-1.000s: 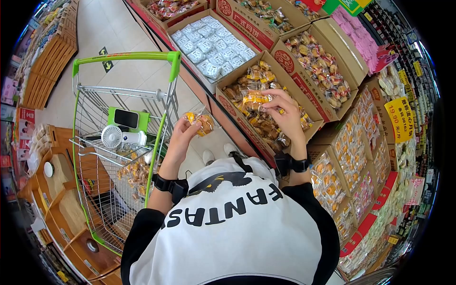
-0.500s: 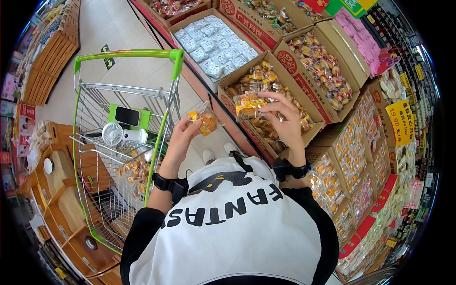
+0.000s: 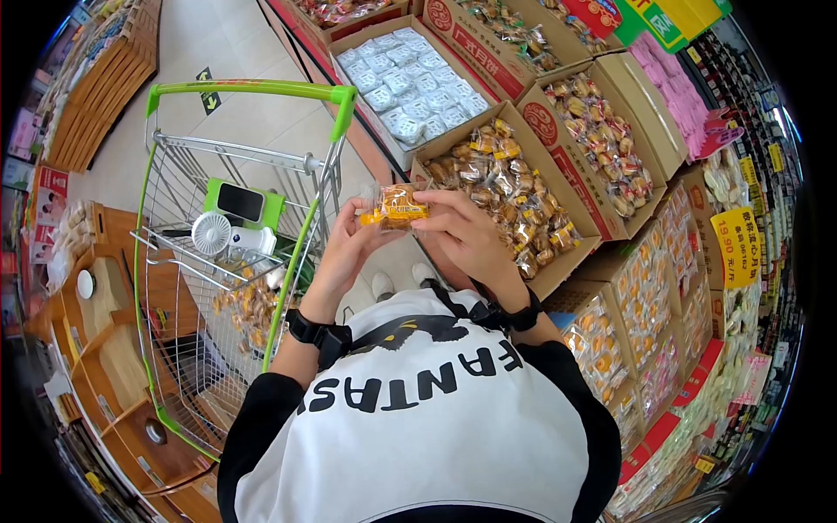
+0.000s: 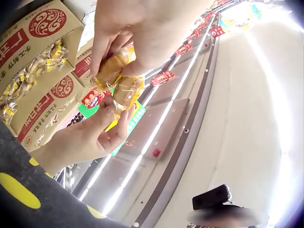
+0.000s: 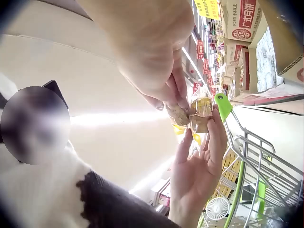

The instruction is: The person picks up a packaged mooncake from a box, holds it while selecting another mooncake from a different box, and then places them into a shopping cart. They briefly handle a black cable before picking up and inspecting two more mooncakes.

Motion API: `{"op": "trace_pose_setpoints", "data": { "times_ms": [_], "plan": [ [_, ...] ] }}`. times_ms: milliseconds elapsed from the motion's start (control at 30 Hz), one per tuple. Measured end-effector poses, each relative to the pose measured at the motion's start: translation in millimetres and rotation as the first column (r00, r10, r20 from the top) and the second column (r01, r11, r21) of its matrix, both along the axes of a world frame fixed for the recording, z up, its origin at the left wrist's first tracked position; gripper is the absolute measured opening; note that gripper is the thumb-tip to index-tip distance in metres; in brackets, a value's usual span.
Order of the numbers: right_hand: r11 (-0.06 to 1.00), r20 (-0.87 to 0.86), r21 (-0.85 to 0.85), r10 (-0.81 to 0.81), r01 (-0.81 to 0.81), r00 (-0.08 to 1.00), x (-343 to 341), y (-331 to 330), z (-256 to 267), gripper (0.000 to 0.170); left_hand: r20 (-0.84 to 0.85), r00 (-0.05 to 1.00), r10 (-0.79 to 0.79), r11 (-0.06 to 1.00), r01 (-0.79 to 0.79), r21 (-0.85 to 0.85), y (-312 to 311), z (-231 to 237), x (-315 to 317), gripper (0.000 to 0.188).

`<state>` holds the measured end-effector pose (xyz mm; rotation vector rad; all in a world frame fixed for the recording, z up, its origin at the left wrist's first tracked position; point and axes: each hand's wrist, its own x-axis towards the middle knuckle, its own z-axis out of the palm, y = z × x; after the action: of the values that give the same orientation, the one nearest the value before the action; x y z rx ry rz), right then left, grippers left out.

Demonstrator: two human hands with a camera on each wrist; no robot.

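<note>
Left hand and right hand each pinch a wrapped pastry, packets touching, between the cart and the left corner of an open carton filled with wrapped pastries. White packets fill the adjoining box; bagged pastries lie inside the cart.

We see the right hand reaching down from the top, its fingertips pinching the first wrapped packet; from below, the left hand grips the second wrapped packet between thumb and fingers, close beside the first; to the right we note a shopping cart with green corner and metal bars, and, low down, a white fan; above the cart we find white packets in an open carton, and a red-printed box; at lower left we observe a dark sleeve and a blurred head.
</note>
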<state>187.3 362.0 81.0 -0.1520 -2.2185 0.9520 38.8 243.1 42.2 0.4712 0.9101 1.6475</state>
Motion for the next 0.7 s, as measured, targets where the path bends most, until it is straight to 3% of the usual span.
{"op": "trace_pose_setpoints", "data": {
  "times_ms": [333,533,600,700],
  "plan": [
    [0.997,-0.008,0.032,0.067,-0.067,0.998,-6.3,2.1,-7.1,0.02,0.074,0.995,0.066,0.998,-0.065,-0.011,-3.7,8.1,-5.0,0.023],
    [0.991,0.041,-0.08,0.114,-0.11,0.993,-6.0,-3.0,-4.1,0.02,0.039,0.999,0.015,1.0,-0.015,0.0,-5.6,4.8,-3.3,0.036],
    [0.99,0.053,-0.085,0.116,-0.111,0.992,-6.2,-3.8,-4.0,0.021,-0.104,0.995,-0.004,1.0,0.005,0.009,-4.7,0.7,-3.4,0.048],
    [0.988,0.09,-0.069,0.142,-0.136,0.986,-5.4,-0.8,-5.8,0.027,-0.083,0.996,0.017,0.998,-0.022,-0.063,-4.7,4.7,-3.1,0.054]
  ]
}}
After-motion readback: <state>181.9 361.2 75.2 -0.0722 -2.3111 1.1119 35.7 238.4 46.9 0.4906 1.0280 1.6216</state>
